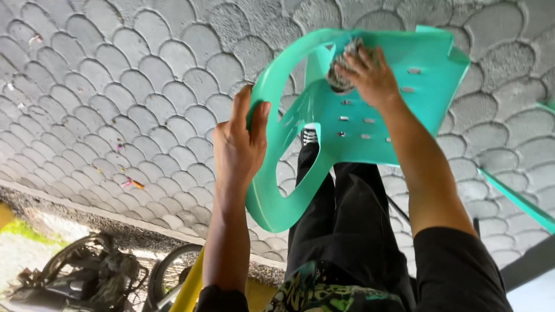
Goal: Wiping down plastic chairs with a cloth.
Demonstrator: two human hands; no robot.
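Covering most of the view: grey paving (pixel 115 98) stamped in a fish-scale pattern, with a few scraps of litter on it.
Chair: a turquoise plastic chair (pixel 404 86), tipped with its slotted seat facing the camera, held above the person's black trouser legs (pixel 341 231) and one shoe (pixel 309 137).
Left hand: the left hand (pixel 240 144) is closed around the chair's curved armrest, thumb over the edge, steadying it.
Right hand: the right hand (pixel 370 72) presses a grey cloth (pixel 341 69), bunched under the fingers, against the seat near its top edge.
Progress: the wiping appears to be under way; the seat looks clean around the slots, though how much remains is hard to judge, and the armrest and far side are not yet reached by the cloth.
Edges and room: open paving lies left and above; another turquoise piece (pixel 514 199) crosses at the right, and a dark wheeled object (pixel 87 271) sits beyond the kerb at lower left.
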